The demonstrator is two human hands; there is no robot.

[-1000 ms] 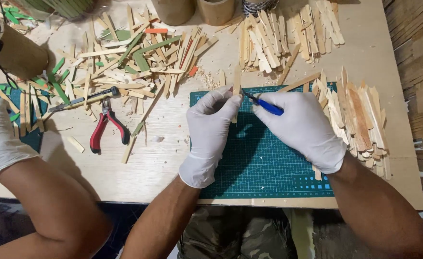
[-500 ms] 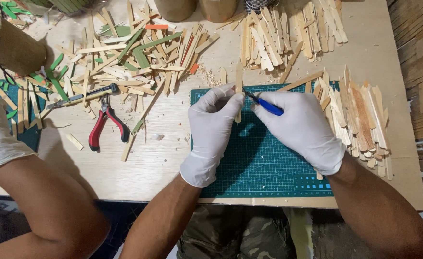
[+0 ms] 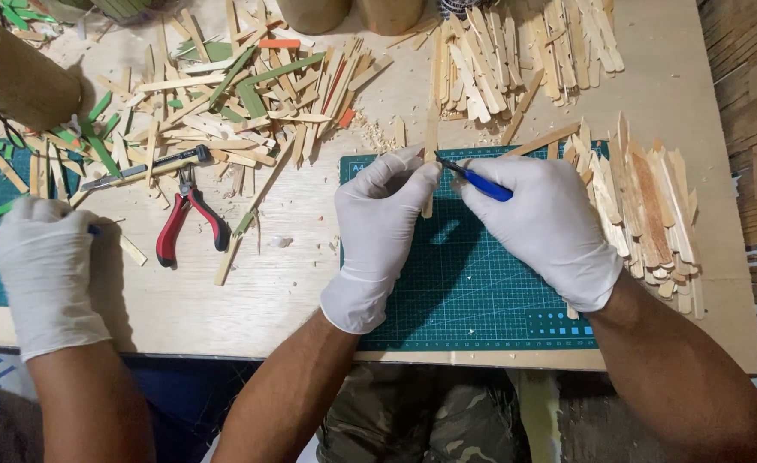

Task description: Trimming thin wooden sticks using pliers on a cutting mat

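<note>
So the surface is a pale wooden worktable [image 3: 310, 283] with a green cutting mat [image 3: 481, 283] sitting near its front edge, and that mat is the easy landmark. Woven wall panelling [image 3: 747, 103] runs along the far right of it. Left of the mat there's a messy heap of plain and green-painted sticks [image 3: 224, 94], with red-handled pliers [image 3: 188, 225] lying just below the heap. Right of the mat is a tidier stack of wooden strips [image 3: 644, 206], and beyond its top edge another pile [image 3: 515, 51]. Over the mat's top edge, the left hand [image 3: 383, 231], in a white glove, has its fingers curled and pinches a thin wooden stick [image 3: 431, 137] that stands across the mat's edge. The right hand [image 3: 550, 227], also gloved, is closed around a blue-handled craft knife [image 3: 481, 180], its tip touching the stick right beside the left fingertips. Far left of the mat, another person's gloved hand [image 3: 48, 266] rests on the table.
</note>
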